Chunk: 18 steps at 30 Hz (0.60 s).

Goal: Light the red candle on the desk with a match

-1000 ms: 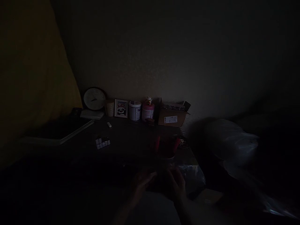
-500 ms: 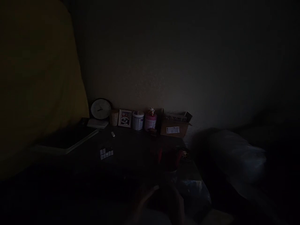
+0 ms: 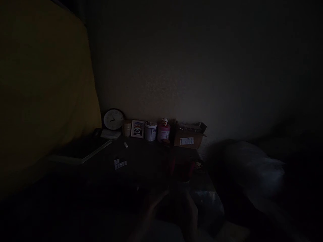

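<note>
Very little light falls on my hands. My left hand reaches in from the bottom middle over the near part of the dark table. To its right, my right hand is held close by. The fingers of both hands sink into shadow, so whether they hold anything cannot be made out. Just beyond them is a dark container with red sides. A small group of pale rectangular pieces lies to the left, and a single white piece farther back.
Along the wall stand a round clock, a panda picture, a white tub, a pink-lidded tub and a cardboard box. A large dark book or flat case lies left. Clear plastic is near the right edge.
The view has shifted slightly, so the table things appear farther right. My hands stay close together at the bottom middle, the left one a little higher in view.
</note>
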Available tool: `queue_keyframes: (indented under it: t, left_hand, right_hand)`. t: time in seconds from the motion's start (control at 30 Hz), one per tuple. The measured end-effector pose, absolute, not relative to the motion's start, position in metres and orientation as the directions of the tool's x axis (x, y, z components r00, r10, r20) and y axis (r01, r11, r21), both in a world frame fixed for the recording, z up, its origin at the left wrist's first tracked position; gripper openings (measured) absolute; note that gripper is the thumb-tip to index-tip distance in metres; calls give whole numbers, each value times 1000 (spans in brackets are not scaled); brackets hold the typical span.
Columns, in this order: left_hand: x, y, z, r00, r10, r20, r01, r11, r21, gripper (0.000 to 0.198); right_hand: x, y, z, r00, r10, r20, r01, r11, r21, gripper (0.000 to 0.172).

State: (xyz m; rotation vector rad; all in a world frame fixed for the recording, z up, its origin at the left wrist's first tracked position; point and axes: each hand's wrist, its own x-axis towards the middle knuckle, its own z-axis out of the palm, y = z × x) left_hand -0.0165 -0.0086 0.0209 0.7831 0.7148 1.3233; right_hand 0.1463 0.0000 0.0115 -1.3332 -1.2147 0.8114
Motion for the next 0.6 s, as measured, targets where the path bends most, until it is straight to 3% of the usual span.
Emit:
queue_keyframes:
  t: [0.4, 0.6]
  left_hand:
    - [-13, -23, 34, 97, 995, -26, -554, 76, 829, 30]
    - [-1, -28, 58, 74, 997, -9, -591, 51, 805, 22]
  right_hand:
    - [159, -31, 28, 303, 895, 327, 304, 235, -923, 28]
    - [164, -12, 11, 297, 886, 356, 336, 251, -908, 31]
